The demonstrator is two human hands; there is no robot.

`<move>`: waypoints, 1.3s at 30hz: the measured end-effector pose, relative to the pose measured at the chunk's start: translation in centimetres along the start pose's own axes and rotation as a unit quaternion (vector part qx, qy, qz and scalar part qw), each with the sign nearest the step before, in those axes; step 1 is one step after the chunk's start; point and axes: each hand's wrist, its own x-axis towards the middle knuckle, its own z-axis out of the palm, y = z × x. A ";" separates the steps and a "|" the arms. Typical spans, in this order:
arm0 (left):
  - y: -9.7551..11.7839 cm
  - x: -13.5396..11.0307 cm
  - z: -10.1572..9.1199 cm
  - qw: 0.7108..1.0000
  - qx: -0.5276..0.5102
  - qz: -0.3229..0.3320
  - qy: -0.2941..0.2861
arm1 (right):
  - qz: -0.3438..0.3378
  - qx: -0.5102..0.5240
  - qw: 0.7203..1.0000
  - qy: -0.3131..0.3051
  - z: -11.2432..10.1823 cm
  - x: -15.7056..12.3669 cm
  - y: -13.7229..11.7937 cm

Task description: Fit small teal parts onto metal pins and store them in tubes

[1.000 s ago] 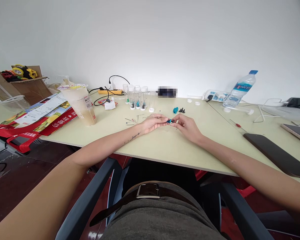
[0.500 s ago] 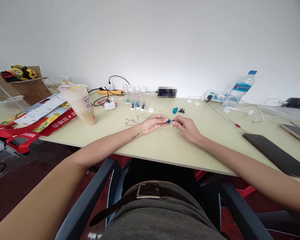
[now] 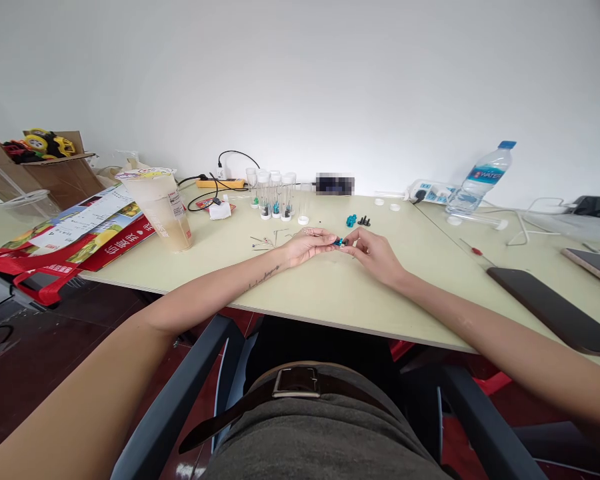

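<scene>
Above the middle of the table, my left hand point(image 3: 307, 248) pinches a small blue part point(image 3: 339, 243) at its fingertips. My right hand point(image 3: 376, 255) meets it from the other side, thumb and forefinger closed on a small dark piece point(image 3: 347, 241) against the blue part. Fingers partly cover both pieces, and their exact kind is too small to tell. Just beyond the hands lie more small blue parts point(image 3: 351, 220) and several black screws point(image 3: 364, 221). Thin metal tools, among them an L-shaped key point(image 3: 276, 235), rest beyond my left wrist.
Clear tubes with white caps point(image 3: 276, 195) stand behind my left hand, holding small parts. A drink cup point(image 3: 165, 213) and a red bag point(image 3: 110, 248) are left. To the right are a phone point(image 3: 550, 310), a tilted water bottle point(image 3: 483, 179) and a power strip point(image 3: 434, 192).
The right fingertips have shifted slightly on the blue part, and a dark piece now shows between them. My left hand stays nearly still.
</scene>
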 end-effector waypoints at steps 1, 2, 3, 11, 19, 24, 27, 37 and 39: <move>0.0 0.0 0.0 1.000 0.001 0.001 -0.002 | -0.002 -0.001 1.000 -0.008 0.0 0.0 0.0; 0.0 0.0 0.0 1.000 0.003 0.002 -0.005 | -0.005 -0.003 1.000 -0.016 0.0 0.0 0.0; 0.0 0.0 0.1 1.000 0.003 0.003 -0.005 | -0.007 -0.004 1.000 -0.021 0.0 0.0 0.0; 0.2 0.0 0.1 1.000 0.004 0.002 -0.001 | -0.016 0.000 1.000 0.013 0.1 0.0 -0.1; 0.0 0.1 -0.1 1.000 0.008 0.008 -0.006 | -0.009 -0.005 1.000 -0.012 0.0 0.0 -0.1; 0.0 0.1 0.0 1.000 0.008 0.002 0.001 | -0.004 -0.004 1.000 -0.004 0.0 0.0 -0.1; 0.1 -0.1 0.2 1.000 0.012 0.002 -0.010 | -0.012 -0.004 0.999 -0.031 -0.1 0.0 -0.1; 0.0 0.1 0.1 1.000 0.012 0.010 0.001 | -0.002 0.005 1.000 -0.021 -0.2 0.0 -0.2; 0.1 0.0 0.1 1.000 0.014 0.010 0.006 | 0.000 0.007 1.000 -0.030 -0.2 0.0 -0.2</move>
